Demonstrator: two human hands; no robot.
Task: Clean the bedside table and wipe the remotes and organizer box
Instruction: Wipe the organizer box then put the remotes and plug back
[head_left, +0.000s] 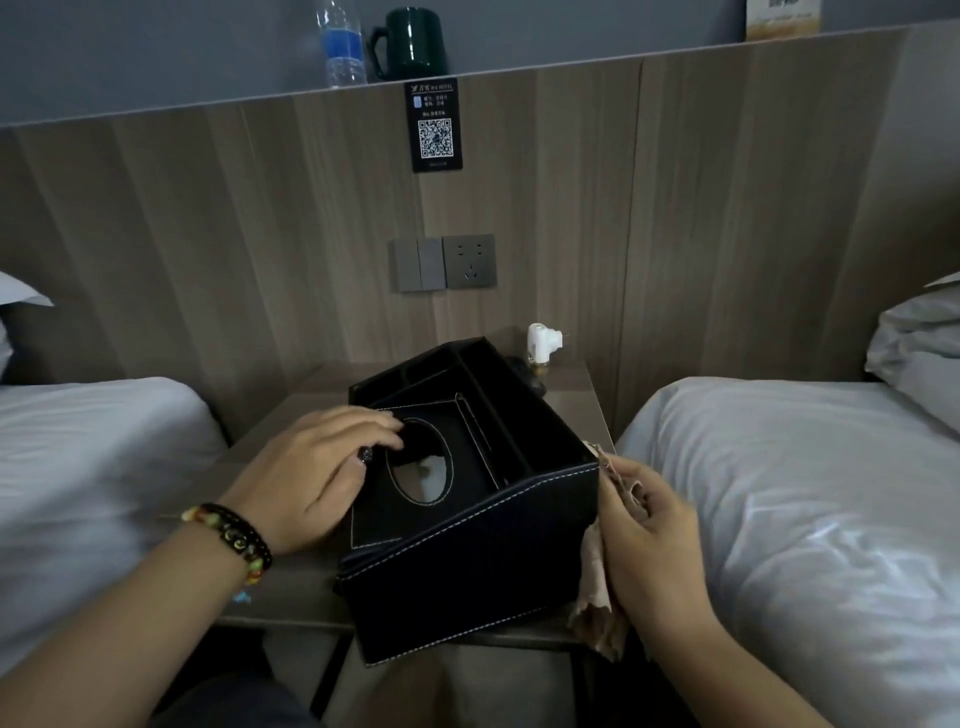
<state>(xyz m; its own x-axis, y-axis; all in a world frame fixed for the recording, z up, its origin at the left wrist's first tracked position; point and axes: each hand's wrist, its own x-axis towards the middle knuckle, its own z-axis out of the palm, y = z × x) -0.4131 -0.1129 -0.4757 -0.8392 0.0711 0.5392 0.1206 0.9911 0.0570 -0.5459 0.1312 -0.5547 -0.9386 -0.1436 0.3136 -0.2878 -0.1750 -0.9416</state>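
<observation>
A black leather organizer box (467, 566) with white stitching and an oval tissue opening stands on the brown bedside table (291, 431), its front corner hanging over the table's near edge. My left hand (311, 467) rests on the box's lid, fingers curled into the oval opening. Right of the box, my right hand (649, 540) pinches a beige cloth (597, 608) that hangs down beside the box's right wall. The box's rear compartments look empty. No remotes are visible.
A white plug-in device (540, 345) and a dark object (524, 371) sit at the table's back right. White beds flank the table left (93, 467) and right (805, 493). A wall socket (470, 261), water bottle (340, 44) and green mug (413, 44) are above.
</observation>
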